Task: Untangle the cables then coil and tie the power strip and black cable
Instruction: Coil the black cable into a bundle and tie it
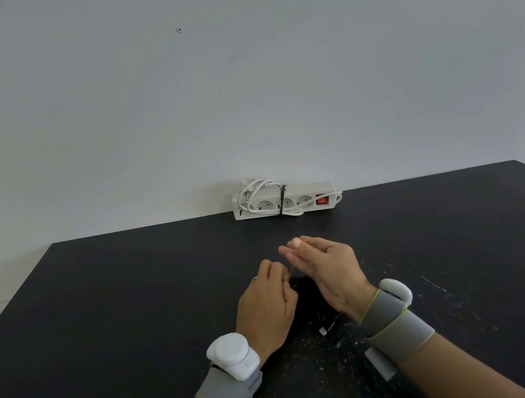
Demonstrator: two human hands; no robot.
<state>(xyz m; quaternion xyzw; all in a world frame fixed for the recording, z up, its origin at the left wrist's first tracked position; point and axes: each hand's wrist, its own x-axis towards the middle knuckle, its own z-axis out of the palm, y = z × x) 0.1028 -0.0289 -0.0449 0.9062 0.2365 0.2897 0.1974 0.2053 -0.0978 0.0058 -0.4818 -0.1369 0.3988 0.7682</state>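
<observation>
place: plain test room | evidence: bare grey wall point(234, 82), black table point(102, 329), wrist sensors point(233, 354)

Black table point(102, 329) (pale specks near its front) against a plain grey wall point(234, 82).

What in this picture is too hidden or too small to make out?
Head view:
- The black cable on the black table: mostly covered by both hands, so its coil and any tie are unreadable.
- Thin strand between the left hand and right hand: too fine to identify.
- White power strip by the wall: its plug is lost among the bundled white cord.
</observation>
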